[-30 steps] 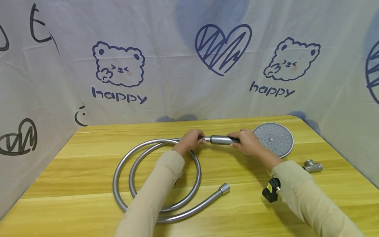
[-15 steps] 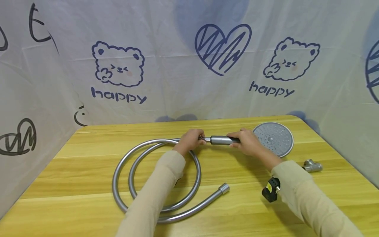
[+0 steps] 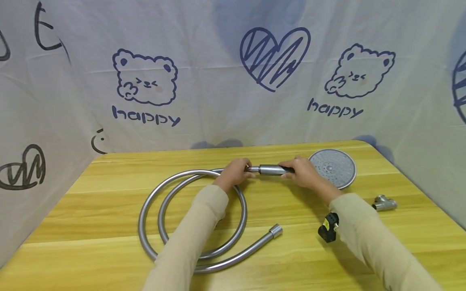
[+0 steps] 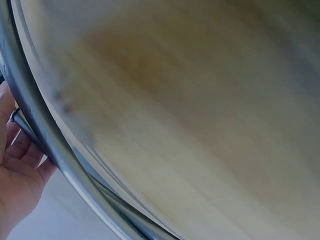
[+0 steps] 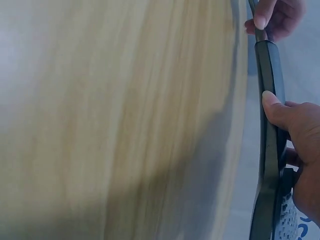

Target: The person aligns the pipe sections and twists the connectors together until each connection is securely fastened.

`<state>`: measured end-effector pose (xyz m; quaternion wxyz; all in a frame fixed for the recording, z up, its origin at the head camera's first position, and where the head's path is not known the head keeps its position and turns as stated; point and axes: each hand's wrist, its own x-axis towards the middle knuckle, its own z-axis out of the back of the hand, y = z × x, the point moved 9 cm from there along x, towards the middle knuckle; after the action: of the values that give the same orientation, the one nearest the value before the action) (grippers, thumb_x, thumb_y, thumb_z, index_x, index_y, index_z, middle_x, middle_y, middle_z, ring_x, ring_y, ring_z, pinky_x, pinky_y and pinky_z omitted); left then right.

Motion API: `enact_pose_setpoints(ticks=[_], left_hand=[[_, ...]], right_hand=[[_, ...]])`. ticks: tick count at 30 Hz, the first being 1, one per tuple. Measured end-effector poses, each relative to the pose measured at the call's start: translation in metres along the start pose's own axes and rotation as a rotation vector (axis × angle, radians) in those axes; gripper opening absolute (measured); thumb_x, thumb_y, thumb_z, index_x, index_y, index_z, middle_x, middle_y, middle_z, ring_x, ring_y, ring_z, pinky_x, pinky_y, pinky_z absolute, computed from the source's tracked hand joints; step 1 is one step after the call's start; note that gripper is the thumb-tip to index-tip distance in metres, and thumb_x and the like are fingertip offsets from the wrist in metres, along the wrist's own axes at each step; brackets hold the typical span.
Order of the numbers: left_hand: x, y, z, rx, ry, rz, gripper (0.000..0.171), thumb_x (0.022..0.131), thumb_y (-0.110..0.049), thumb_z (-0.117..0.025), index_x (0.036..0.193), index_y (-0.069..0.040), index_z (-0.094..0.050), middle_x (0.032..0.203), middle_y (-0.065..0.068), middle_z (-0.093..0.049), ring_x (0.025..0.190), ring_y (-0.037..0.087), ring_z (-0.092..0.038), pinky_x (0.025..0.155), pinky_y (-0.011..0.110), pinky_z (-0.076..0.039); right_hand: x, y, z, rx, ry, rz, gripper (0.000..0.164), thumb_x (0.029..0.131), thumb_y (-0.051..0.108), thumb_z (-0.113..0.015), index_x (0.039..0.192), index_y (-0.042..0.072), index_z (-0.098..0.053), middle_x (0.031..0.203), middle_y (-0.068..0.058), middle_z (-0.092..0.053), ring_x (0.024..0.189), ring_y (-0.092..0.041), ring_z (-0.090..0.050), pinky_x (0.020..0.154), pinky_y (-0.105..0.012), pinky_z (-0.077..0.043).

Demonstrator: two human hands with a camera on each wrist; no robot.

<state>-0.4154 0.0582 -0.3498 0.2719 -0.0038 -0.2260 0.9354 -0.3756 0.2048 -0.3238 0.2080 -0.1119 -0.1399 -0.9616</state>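
Note:
In the head view my right hand (image 3: 305,172) grips the dark handle of a shower head (image 3: 333,167), whose round grey spray face is turned up at the right. My left hand (image 3: 234,173) pinches the hose end right at the base of that handle. The right wrist view shows the handle (image 5: 271,120) under my right thumb, with the left fingers (image 5: 265,17) at its end. A silver shower hose (image 3: 145,210) lies coiled on the table, passing under my left forearm. Its other end, a metal connector (image 3: 276,230), lies loose near the middle of the table.
A small metal T-shaped fitting (image 3: 385,203) lies on the wooden table (image 3: 91,226) to the right, beyond my right sleeve. A white cloth (image 3: 207,81) with drawings hangs behind the table and along both sides. A black camera mount (image 3: 329,227) sits on my right wrist.
The shower head has shifted slightly left and turned a little, with my right hand and wrist following. My left hand keeps its pinch in nearly the same place. The hose coil stays put.

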Motion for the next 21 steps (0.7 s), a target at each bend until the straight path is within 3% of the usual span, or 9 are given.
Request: enact_pose_setpoints(ticks=[5, 13, 21], left_hand=[[-0.001, 0.0, -0.001, 0.006, 0.025, -0.016, 0.042, 0.087, -0.019, -0.065, 0.121, 0.004, -0.055, 0.114, 0.017, -0.063, 0.105, 0.027, -0.059, 0.093, 0.035, -0.047], [-0.004, 0.002, -0.003, 0.06, 0.077, 0.007, 0.045, 0.089, -0.02, -0.063, 0.125, 0.003, -0.052, 0.119, 0.017, -0.06, 0.111, 0.028, -0.056, 0.098, 0.035, -0.045], [-0.006, 0.006, -0.002, 0.097, 0.095, 0.008, 0.037, 0.09, -0.022, -0.062, 0.118, 0.001, -0.056, 0.106, 0.014, -0.063, 0.1, 0.026, -0.058, 0.088, 0.036, -0.047]], right_hand=[[0.005, -0.004, -0.006, 0.024, -0.003, 0.026, 0.039, 0.081, 0.012, -0.071, 0.116, -0.001, -0.063, 0.102, -0.02, -0.069, 0.077, -0.025, -0.056, 0.066, -0.037, -0.046], [0.012, -0.009, -0.014, 0.082, 0.028, 0.079, 0.04, 0.081, 0.007, -0.069, 0.116, -0.008, -0.06, 0.108, -0.026, -0.065, 0.092, -0.036, -0.064, 0.076, -0.045, -0.052], [0.02, -0.008, -0.021, 0.065, 0.048, 0.114, 0.041, 0.082, 0.005, -0.067, 0.118, -0.012, -0.057, 0.11, -0.029, -0.062, 0.097, -0.04, -0.062, 0.078, -0.046, -0.052]])
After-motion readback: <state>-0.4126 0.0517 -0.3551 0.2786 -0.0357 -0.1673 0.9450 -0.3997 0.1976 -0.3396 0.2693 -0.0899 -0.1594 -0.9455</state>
